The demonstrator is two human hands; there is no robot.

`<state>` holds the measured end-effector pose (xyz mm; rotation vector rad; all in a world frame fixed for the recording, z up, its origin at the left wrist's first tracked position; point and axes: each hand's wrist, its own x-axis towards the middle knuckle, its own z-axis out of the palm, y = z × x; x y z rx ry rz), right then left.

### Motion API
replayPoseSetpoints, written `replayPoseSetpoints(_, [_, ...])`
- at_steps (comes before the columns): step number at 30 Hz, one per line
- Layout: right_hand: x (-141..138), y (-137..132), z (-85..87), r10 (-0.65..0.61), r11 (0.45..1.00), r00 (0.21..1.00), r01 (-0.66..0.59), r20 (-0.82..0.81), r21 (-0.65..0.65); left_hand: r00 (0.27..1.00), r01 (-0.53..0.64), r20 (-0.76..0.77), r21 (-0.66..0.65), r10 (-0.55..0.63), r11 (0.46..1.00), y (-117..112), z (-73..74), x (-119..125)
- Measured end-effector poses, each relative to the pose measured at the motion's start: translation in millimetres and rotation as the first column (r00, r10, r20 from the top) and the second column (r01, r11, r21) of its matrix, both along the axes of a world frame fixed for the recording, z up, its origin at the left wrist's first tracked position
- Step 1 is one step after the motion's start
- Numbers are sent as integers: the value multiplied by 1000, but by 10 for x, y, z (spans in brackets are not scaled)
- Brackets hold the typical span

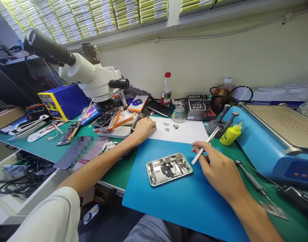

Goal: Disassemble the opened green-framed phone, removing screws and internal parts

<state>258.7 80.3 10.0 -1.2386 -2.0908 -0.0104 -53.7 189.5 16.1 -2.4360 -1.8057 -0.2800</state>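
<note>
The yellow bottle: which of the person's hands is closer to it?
Right. The right hand, holding tweezers, is nearer the person than the yellow bottle and a little to its left; the left hand is well to its left, at the left edge of the white paper.

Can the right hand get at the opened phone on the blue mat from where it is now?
Likely yes: the right hand, holding tweezers, is just to the right of the opened phone, and only bare blue mat shows between them.
</note>
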Motion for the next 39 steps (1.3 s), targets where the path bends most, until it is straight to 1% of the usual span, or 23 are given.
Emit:
replayPoseSetpoints(4, [-1,-3,5,1,1000,1000,-1,1,12,1000,-19,19,9,19,1000,13,30,12])
replayPoseSetpoints(8, [3,-2,0,1,1000,1000,-1,-2,22,998,-52,38,-6,52,999,17,111,-69])
replayPoseSetpoints(11, [5,-3,-6,4,1000,1000,-3,-6,25,998,-51,47,-33,52,998,-3,152,-121])
replayPoseSetpoints(19, [5,4,-5,7,1000,1000,-7,-10,16,998,-37,45,-50,40,998,15,115,-42])
replayPoseSetpoints(25, [-5,9,-15,8,1000,999,-9,-39,-14,997,-45,53,-46,48,998,19,100,-14])
replayPoseSetpoints(27, [-3,7,-11,8,1000,998,-9,-59,-28,996,-53,66,-36,55,998,11,135,-20])
replayPoseSetpoints(30, [5,4,9,-6,999,994,1,-105,-53,993,-67,100,-12,68,998,-34,244,-53])
replayPoseSetpoints(32, [7,-2,27,-24,997,989,14,-148,-73,989,-71,131,2,70,997,-135,323,-87])
replayPoseSetpoints(34, [4,-16,47,-50,996,977,32,-205,-89,984,-57,170,5,55,998,-330,369,-116])
replayPoseSetpoints(36, [-8,-36,69,-88,992,952,58,-292,-112,976,-17,219,-7,18,1000,-625,360,-129])
replayPoseSetpoints(39, [-33,-68,125,-155,982,892,91,-424,-166,950,86,304,-55,-66,995,-1170,253,-115])
